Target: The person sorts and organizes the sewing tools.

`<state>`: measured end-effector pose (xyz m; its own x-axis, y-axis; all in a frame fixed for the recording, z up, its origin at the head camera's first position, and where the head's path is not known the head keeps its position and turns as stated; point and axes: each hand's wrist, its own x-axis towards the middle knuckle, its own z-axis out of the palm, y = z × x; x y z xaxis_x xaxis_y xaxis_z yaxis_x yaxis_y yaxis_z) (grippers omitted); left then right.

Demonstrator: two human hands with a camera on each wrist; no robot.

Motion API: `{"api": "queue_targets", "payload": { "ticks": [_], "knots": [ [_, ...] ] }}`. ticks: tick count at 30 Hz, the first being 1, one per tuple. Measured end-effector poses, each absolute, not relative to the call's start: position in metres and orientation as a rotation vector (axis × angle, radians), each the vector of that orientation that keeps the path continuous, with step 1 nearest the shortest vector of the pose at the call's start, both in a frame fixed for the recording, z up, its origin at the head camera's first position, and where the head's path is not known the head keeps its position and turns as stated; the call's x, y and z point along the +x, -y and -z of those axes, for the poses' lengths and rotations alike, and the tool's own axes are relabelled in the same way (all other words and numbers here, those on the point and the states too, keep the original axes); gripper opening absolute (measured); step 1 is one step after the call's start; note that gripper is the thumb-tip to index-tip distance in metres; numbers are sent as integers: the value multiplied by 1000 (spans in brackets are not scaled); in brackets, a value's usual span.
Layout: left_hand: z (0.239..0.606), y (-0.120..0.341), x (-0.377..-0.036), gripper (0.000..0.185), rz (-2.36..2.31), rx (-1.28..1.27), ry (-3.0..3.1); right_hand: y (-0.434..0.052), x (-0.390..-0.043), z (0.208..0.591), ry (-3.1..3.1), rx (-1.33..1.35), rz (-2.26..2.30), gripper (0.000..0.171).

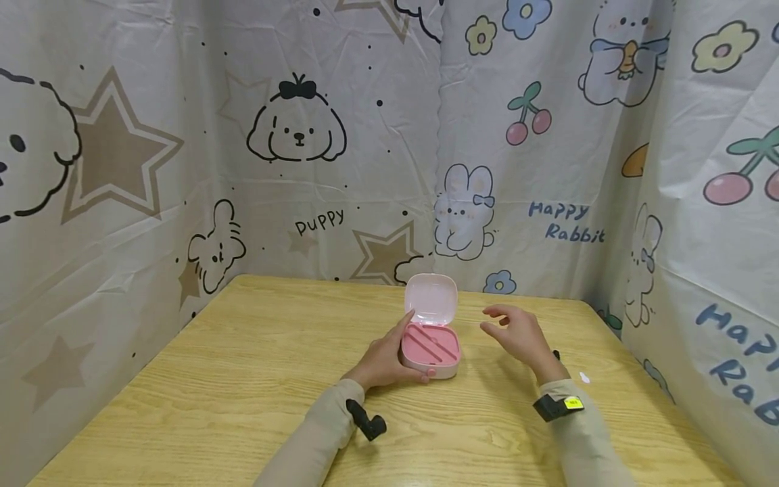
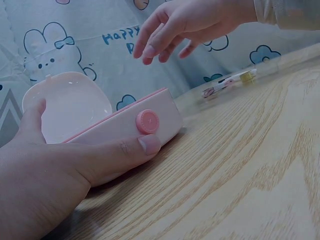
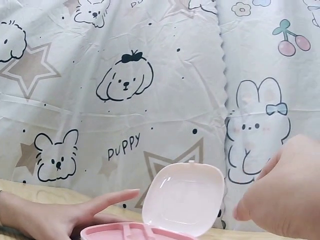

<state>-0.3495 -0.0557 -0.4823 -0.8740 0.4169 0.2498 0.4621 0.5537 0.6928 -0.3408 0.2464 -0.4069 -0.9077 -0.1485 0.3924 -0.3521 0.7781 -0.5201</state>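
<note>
Left hand (image 1: 389, 362) is gripping the pink case (image 1: 431, 352) from its 9 o'clock side: thumb curling round the front wall beside the round button (image 2: 148, 121), forefinger lying along the far edge near the hinge. We are judging this a bracing hold, keeping the base from sliding on the wooden table (image 1: 213, 392). Right hand (image 1: 517, 335) is hovering at the case's 3 o'clock, fingers loosely spread and slightly bent, holding nothing, touching nothing. Case is sitting near the table's middle, toward 12 o'clock from us. Its pale lid (image 3: 184, 197) is standing upright, hinged at the back; the deeper pink tray inside is showing two raised ridges. A small wrapped item (image 2: 227, 83) is lying well off at 3 o'clock.
</note>
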Motion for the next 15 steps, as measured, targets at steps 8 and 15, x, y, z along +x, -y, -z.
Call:
{"api": "queue_targets", "payload": {
  "ticks": [8,15],
  "knots": [
    [485,55,-353,132,1237,-796,2711,-268,-339,407,2721,362,-842,36],
    [485,57,-352,133,1227,-796,2705,-281,-341,411,2776,351,-862,36]
  ]
}}
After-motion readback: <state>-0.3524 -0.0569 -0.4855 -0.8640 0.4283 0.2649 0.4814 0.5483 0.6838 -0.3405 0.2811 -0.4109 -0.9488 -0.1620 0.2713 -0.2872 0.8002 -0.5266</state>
